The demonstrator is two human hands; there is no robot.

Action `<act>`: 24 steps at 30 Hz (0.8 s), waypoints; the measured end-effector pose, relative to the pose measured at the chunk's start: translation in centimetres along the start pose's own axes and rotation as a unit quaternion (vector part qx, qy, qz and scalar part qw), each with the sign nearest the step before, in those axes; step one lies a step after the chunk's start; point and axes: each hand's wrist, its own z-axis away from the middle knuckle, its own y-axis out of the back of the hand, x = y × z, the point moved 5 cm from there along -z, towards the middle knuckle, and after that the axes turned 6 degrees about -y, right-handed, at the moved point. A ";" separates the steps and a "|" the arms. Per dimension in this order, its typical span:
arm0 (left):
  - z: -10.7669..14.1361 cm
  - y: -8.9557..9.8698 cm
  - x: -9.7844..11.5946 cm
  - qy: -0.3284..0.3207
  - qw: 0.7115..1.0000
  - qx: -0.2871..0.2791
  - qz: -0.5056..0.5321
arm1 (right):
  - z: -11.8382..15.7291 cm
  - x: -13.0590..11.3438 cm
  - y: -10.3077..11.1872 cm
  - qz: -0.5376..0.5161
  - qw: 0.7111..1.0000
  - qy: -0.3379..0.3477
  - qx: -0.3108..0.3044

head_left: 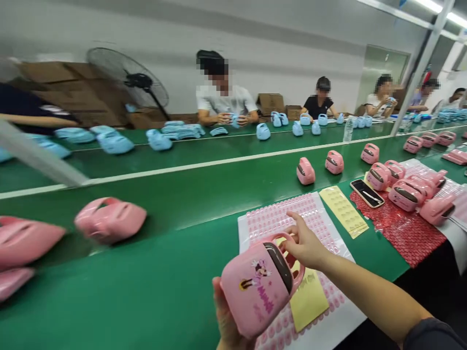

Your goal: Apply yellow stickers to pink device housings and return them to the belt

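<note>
A pink handled case with a cartoon mouse print and a dark window is tilted in front of me. My left hand grips it from below, thumb along its left edge. My right hand is at the case's handle, index finger raised and the other fingers bent near the handle opening; whether they grip anything is unclear. Beneath lie a sheet of pink oval stickers and a yellow sticker sheet.
Pink cases stand along the green conveyor. A second yellow sheet, a phone and red bubble wrap with more cases lie right. Across, people handle blue cases; a metal post rises right.
</note>
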 end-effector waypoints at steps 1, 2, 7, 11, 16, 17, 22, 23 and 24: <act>0.7 0.6 -0.3 0.009 0.999 0.017 0.027 | 0.3 0.0 0.0 0.031 0.999 0.025 0.020; 1.3 1.3 -0.6 0.013 0.998 0.037 0.058 | 0.5 0.0 0.2 0.066 0.996 0.045 0.045; 2.8 4.1 -0.1 -0.016 0.990 0.063 0.125 | 0.7 1.8 2.3 0.327 0.941 0.004 0.085; 2.8 4.6 1.0 -0.049 0.985 0.100 0.134 | 0.8 4.4 2.9 0.391 0.918 -0.052 0.050; 2.6 3.8 1.0 -0.058 0.981 0.098 0.157 | 0.9 5.9 2.7 0.424 0.901 -0.070 0.051; 2.6 3.6 1.0 -0.056 0.984 0.076 0.152 | 0.9 5.9 2.7 0.429 0.899 -0.069 0.052; 2.3 3.1 0.9 -0.043 0.988 0.012 0.148 | 1.2 6.1 1.9 0.441 0.896 -0.041 0.039; 2.3 3.0 0.8 -0.038 0.988 0.012 0.152 | 1.3 6.1 1.7 0.440 0.897 -0.032 0.033; 2.3 2.9 0.8 -0.033 0.987 0.013 0.156 | 1.3 6.0 1.5 0.437 0.899 -0.023 0.026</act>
